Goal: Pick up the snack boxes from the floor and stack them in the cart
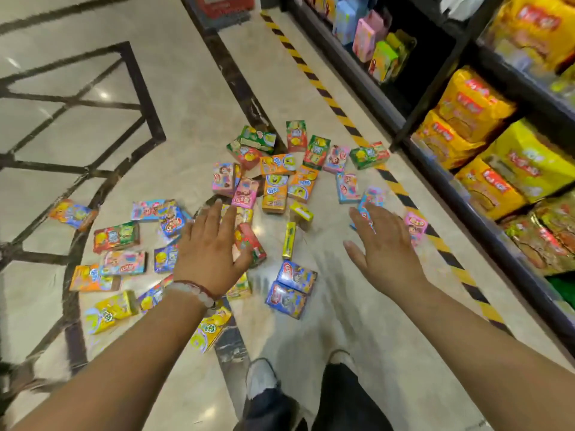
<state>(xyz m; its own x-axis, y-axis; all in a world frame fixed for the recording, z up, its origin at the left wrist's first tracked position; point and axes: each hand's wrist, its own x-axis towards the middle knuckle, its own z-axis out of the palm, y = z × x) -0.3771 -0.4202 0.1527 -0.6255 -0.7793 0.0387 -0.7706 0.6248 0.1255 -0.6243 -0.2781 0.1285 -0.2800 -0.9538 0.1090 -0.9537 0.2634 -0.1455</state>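
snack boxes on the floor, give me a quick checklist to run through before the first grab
1. Left hand free to grasp: ok, fingers spread, holding nothing.
2. Right hand free to grasp: ok, open and holding nothing.
3. Boxes within reach: ok, the red box lies right by the left hand and the two blue boxes lie between the hands.
4. Boxes easy to pinch singly: not ok for the orange boxes, packed tightly against others; ok for the narrow yellow box, lying apart.
5. Cart ready to receive: cannot tell, only a blurred red shape shows at the top edge.
6. Footing: ok, the shoes stand on bare floor.
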